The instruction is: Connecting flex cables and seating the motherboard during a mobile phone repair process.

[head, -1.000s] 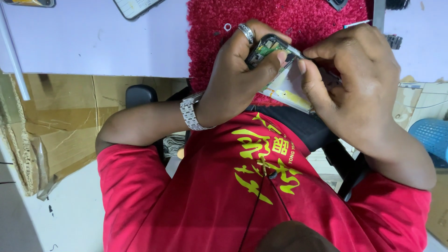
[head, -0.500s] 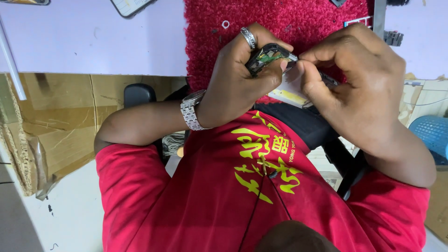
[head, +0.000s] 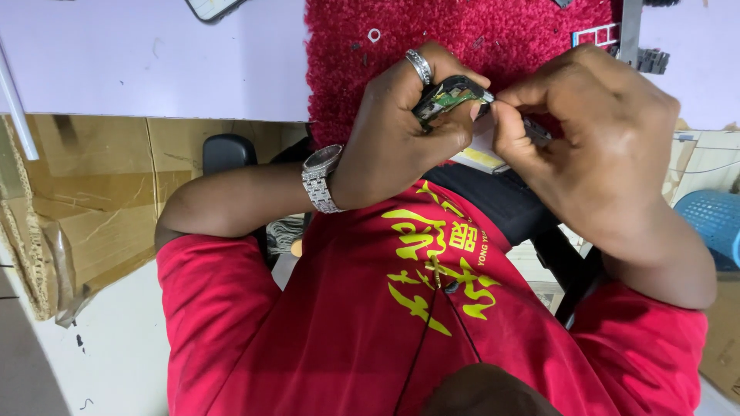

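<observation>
My left hand (head: 401, 135), with a ring and a metal wristwatch (head: 320, 179), grips a small black device (head: 449, 96) whose green circuit board shows. It is held above the near edge of a red shaggy mat (head: 501, 31). My right hand (head: 593, 131) pinches a thin dark tool (head: 536, 131) with its tip at the device's right end. The fingers of both hands touch around the device. Most of the tool is hidden in my right hand.
The mat lies on a white table (head: 154, 69). A phone (head: 212, 6) lies at the table's far edge, a small white ring (head: 374, 35) and a white frame part (head: 595, 35) on the mat. Cardboard (head: 100, 185) stands left, a blue basket (head: 717, 223) right.
Both hands have stayed together on the device, shifting slightly. My right fingers have closed in tighter at the device's right end.
</observation>
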